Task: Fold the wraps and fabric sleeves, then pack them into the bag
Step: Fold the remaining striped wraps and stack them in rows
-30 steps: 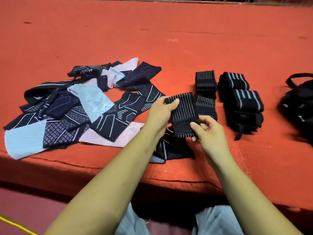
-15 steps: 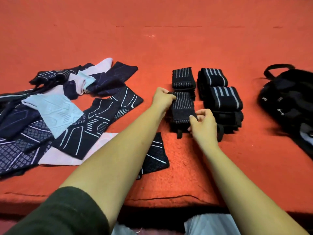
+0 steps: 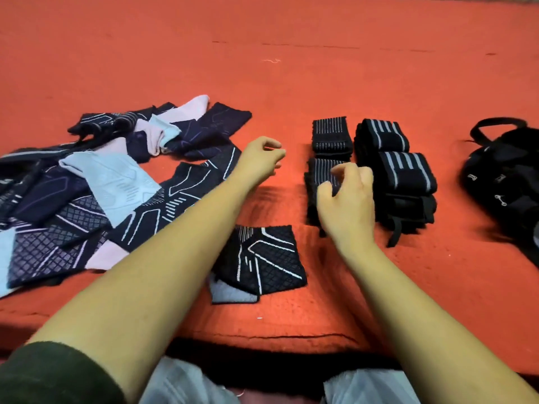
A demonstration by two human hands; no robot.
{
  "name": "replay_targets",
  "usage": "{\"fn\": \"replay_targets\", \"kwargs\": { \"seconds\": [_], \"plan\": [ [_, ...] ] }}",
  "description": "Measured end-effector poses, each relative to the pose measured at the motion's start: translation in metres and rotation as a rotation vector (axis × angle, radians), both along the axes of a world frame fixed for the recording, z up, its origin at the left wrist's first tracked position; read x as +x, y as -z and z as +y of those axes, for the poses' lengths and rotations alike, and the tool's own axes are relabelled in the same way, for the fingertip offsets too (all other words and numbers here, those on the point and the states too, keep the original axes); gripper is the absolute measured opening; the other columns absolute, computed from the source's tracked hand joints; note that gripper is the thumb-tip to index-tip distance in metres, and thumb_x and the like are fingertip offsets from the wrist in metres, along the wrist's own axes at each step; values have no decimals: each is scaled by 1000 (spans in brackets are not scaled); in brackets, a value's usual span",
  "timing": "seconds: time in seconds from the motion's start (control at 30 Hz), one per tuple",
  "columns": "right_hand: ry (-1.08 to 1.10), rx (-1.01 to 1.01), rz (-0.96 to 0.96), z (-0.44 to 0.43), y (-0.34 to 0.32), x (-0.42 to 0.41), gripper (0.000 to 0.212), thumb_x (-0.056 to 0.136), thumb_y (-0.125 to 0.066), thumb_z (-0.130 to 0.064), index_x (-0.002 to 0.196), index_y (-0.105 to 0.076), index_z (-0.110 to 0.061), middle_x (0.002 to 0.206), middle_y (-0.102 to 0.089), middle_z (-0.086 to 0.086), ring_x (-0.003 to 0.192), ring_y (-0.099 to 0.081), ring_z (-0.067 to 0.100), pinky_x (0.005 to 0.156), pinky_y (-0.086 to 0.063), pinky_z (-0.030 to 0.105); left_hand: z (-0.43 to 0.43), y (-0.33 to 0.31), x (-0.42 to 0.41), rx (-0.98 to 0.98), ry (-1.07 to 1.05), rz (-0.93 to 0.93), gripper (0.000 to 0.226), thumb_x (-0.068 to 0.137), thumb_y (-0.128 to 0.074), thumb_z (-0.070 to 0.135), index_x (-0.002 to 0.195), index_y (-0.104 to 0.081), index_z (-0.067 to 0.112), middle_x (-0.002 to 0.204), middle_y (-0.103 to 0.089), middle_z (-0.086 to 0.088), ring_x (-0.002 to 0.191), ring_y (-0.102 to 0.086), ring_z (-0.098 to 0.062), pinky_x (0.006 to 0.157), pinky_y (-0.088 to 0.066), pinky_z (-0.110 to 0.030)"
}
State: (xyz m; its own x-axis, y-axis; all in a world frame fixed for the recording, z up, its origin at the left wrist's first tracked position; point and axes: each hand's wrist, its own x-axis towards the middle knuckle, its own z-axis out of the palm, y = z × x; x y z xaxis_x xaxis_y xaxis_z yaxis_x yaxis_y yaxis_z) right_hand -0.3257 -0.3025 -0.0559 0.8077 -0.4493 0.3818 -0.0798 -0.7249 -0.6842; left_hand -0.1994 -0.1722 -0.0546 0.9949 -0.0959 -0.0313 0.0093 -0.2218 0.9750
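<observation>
Left hand [image 3: 259, 158] and right hand [image 3: 347, 205] empty, apart; sleeve pile [image 3: 116, 182] lies left of folded wraps [image 3: 329, 135], nearer your left.

Two hands are counted, the left hand [image 3: 258, 160] and the right hand [image 3: 348, 205]; two fine-striped folded wraps [image 3: 330, 135] are seen; three broad-banded rolled wraps [image 3: 407, 174] are made out; one folded sleeve [image 3: 262, 259] and one bag [image 3: 507, 182] are found; the heaped sleeves [image 3: 116, 182] cannot be counted.
</observation>
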Motion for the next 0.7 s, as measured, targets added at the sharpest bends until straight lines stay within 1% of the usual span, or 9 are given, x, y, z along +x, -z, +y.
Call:
{"fn": "replay_targets", "kwargs": {
  "seconds": [0.13, 0.27, 0.33, 0.37, 0.43, 0.47, 0.57, 0.63, 0.7],
  "plan": [
    [-283, 16, 61, 65, -1, 20, 16, 85, -55, -13, 98, -63, -9, 104, -58, 13, 97, -57, 30, 91, -42, 39, 80, -5, -16, -6, -146, -69, 18, 90, -54, 2, 99, -57, 17, 79, -57, -1, 52, -51, -9, 51, -41, -20],
    [-486, 30, 140, 138, 6, 39, 22, 83, -55, -8, 103, -64, -5, 106, -58, 15, 100, -55, 28, 91, -39, 33, 166, -4, -36, -54, -286, -101, 22, 90, -50, -4, 101, -56, 14, 70, -52, 0, 47, -46, -6, 47, -37, -18],
    [-552, 6, 133, 172, 7, 48, 25, 83, -55, -8, 105, -64, -3, 107, -58, 15, 100, -56, 30, 92, -41, 34, 210, -5, -42, -54, -395, -138, 25, 87, -47, -3, 95, -55, 20, 67, -47, 0, 47, -42, -10, 47, -34, -21],
    [-594, -15, 123, 187, 8, 53, 25, 82, -56, -9, 105, -64, -2, 107, -59, 16, 100, -56, 31, 94, -42, 37, 232, -5, -44, -28, -442, -156, 25, 86, -47, 1, 94, -54, 23, 68, -45, 0, 51, -42, -13, 49, -34, -24],
    [-685, -72, 100, 216, 11, 61, 26, 82, -56, -13, 105, -63, -2, 109, -58, 16, 102, -54, 33, 96, -42, 42, 270, -4, -49, 33, -509, -182, 22, 83, -49, 9, 96, -54, 26, 71, -47, 0, 56, -45, -16, 54, -35, -27],
    [-724, -100, 93, 229, 14, 66, 29, 82, -56, -16, 107, -62, -2, 110, -57, 16, 105, -53, 34, 97, -41, 44, 287, -3, -50, 46, -531, -186, 21, 83, -50, 9, 96, -55, 25, 72, -48, 0, 56, -46, -15, 53, -36, -26],
    [-812, -160, 95, 263, 20, 83, 46, 83, -52, -28, 119, -58, -2, 125, -54, 16, 120, -48, 34, 105, -37, 43, 332, 8, -45, 111, -595, -190, 21, 87, -51, 4, 90, -53, 25, 68, -50, 4, 54, -46, -12, 52, -37, -26],
    [-846, -218, 129, 284, 26, 98, 53, 88, -54, -34, 131, -52, -3, 142, -46, 17, 134, -39, 33, 113, -30, 44, 356, 15, -38, 235, -627, -212, 18, 88, -51, 6, 94, -54, 23, 70, -50, 5, 61, -47, -15, 59, -39, -28],
    [-860, -289, 175, 301, 35, 115, 61, 92, -54, -40, 143, -42, -10, 155, -34, 15, 145, -27, 29, 118, -22, 44, 376, 25, -29, 327, -651, -219, 18, 90, -51, 8, 102, -56, 20, 72, -50, 7, 65, -46, -13, 59, -37, -21]
  ]
}}
